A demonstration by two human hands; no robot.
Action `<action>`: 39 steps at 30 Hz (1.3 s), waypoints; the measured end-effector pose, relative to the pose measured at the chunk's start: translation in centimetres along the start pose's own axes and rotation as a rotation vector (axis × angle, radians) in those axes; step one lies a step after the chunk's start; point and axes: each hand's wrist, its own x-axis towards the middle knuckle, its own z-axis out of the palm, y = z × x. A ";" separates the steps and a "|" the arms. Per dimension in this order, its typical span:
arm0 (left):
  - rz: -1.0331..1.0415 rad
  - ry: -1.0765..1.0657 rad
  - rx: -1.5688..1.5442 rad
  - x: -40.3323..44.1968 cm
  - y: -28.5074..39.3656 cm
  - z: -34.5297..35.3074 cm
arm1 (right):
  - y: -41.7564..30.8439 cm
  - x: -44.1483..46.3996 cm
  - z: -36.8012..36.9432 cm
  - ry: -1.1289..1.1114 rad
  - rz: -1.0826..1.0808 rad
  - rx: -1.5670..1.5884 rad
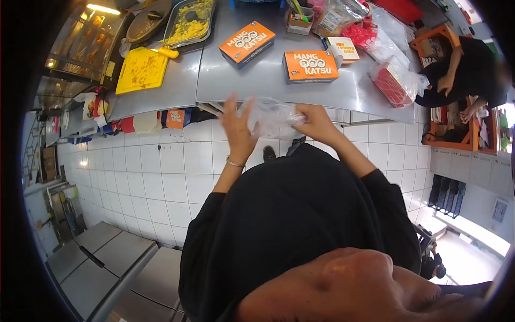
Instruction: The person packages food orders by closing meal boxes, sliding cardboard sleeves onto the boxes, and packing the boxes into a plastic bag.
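Observation:
A clear plastic bag [271, 119] hangs between my two hands, just off the front edge of the steel counter [257, 83]. My right hand [316, 124] is closed on the bag's right end. My left hand [237, 126] has its fingers spread at the bag's left side, touching or very near it. Beyond the hands, on the counter, lie two orange boxes with white lettering, one tilted at the left [247, 44] and one nearer the right [310, 67].
On the counter are a yellow cutting board [141, 70], a tray of yellow food [189, 21], a bagged red box [394, 85], a small white-and-orange box [343, 50] and plastic bags [343, 19]. A person in black [466, 72] is at the right.

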 end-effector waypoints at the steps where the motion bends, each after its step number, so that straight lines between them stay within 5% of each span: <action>1: 0.111 -0.106 -0.010 -0.1 -1.1 1.2 | 0.7 0.8 -0.6 0.035 -0.092 0.034; 3: -0.101 -0.001 -0.368 -1.4 -3.3 3.4 | 3.3 3.1 -3.3 0.089 -0.288 0.091; 5: -0.237 -0.007 -0.486 -1.6 -4.4 3.3 | 9.3 6.2 -7.7 0.117 -0.002 0.329; 7: -0.288 -0.130 -0.360 -1.7 -4.6 1.1 | 16.4 9.9 -11.6 0.460 0.247 0.354; 9: -0.303 -0.223 -0.392 -2.2 -4.7 0.8 | 20.3 12.6 -14.3 0.545 0.224 -0.410; 12: -0.369 -0.334 -0.423 -2.4 -4.2 1.0 | 20.8 13.8 -14.5 0.392 0.218 -0.826; 15: -0.463 -0.368 -0.461 -2.5 -3.1 2.1 | 20.6 14.6 -17.3 0.033 0.154 -0.733; 23: -0.517 -0.414 -0.511 0.3 -1.2 5.4 | 20.4 4.1 -18.7 0.730 0.098 0.913; 25: -0.534 -0.469 -0.499 1.4 -0.7 6.2 | 27.7 0.7 -15.9 0.693 0.404 0.784; 27: -0.561 -0.538 -0.476 2.7 0.0 6.9 | 30.6 -2.2 -11.1 0.686 0.541 0.274; 28: -0.535 -0.557 -0.481 3.0 -0.1 7.6 | 34.3 -3.6 -8.2 0.718 0.530 0.296; 31: -0.500 -0.631 -0.478 3.4 -0.3 9.3 | 30.5 -4.2 -7.8 0.802 0.789 0.231; 35: -0.522 -0.735 -0.434 4.1 0.2 10.6 | 23.5 -2.0 -10.7 0.614 1.025 -0.187; 39: -0.525 -0.803 -0.397 5.1 0.4 11.4 | 24.1 -2.1 -9.1 0.747 0.704 -0.622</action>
